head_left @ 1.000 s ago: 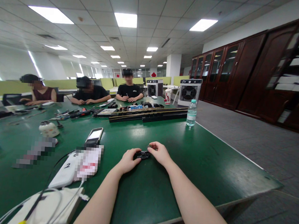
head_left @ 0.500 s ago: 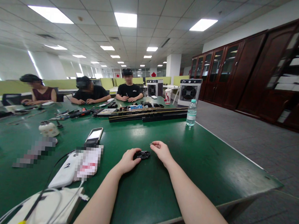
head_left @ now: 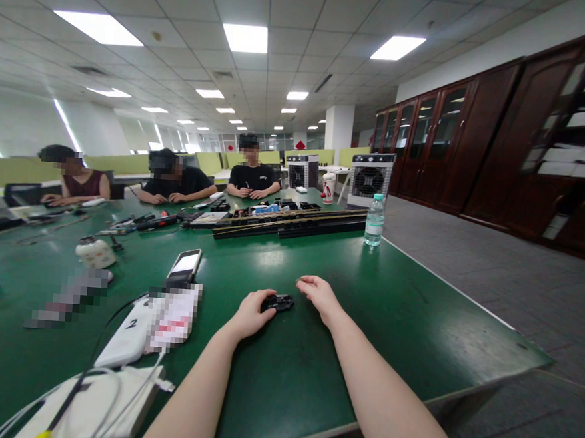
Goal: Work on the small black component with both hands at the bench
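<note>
A small black part [head_left: 281, 303] with uneven detail on its top lies on the green table [head_left: 301, 380]. My left hand [head_left: 252, 315] grips its left end, with the thumb on the near side and the fingers on the far side. Just right of the part and apart from it is my right hand [head_left: 320, 296]. Its thumb and index finger are pinched together at the tips, and what they hold, if anything, is too small to name.
Dark long strips [head_left: 292, 227] lie across the table ahead, beside a water bottle [head_left: 374, 221]. To my left are a phone [head_left: 185, 265], a white power bank [head_left: 127, 331], cables and a patterned jar [head_left: 94, 252]. Several people sit at the far side. The table edge runs along my right.
My right hand has shifted very slightly to the right, away from the black part. My left hand and the part stay where they were.
</note>
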Demonstrator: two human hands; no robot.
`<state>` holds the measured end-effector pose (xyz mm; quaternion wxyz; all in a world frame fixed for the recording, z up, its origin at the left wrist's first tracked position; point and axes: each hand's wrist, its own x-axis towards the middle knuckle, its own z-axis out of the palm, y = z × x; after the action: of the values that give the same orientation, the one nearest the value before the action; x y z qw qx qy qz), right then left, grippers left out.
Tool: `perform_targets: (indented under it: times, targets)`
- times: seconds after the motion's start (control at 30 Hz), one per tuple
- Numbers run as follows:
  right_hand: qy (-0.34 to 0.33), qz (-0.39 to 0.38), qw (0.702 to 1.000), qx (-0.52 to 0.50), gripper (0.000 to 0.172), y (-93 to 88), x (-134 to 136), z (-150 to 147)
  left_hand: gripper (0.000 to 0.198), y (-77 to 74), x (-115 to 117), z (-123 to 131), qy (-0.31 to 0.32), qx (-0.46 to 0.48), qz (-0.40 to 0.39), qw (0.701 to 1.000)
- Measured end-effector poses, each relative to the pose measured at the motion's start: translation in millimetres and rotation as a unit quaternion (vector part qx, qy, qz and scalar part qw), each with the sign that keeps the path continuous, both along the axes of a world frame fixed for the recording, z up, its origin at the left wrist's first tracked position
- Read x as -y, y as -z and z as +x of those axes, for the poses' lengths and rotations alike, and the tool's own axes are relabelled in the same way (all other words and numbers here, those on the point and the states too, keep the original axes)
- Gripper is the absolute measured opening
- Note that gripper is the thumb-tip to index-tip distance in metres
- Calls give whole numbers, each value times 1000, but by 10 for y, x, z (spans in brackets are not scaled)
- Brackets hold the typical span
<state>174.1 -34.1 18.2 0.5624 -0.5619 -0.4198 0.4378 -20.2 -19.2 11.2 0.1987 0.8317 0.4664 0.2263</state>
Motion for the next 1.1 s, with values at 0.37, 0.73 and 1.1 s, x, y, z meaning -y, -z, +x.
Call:
perform_targets:
  times: [0.37, 0.73, 1.1]
  targets:
    - [-3, -9, 1000, -19, 25, -36, 15, 0, 44, 7, -3, -4, -1, 10, -3, 1000]
    - [1, -11, 1000, -15, 25, -18, 1, 2, 43, -21, 19, -3, -1, 17, -4, 1000]
    - [2, -18, 1000, -18, 26, -45, 30, -5, 43, -21, 12, 2, 5, 10, 1, 1000]
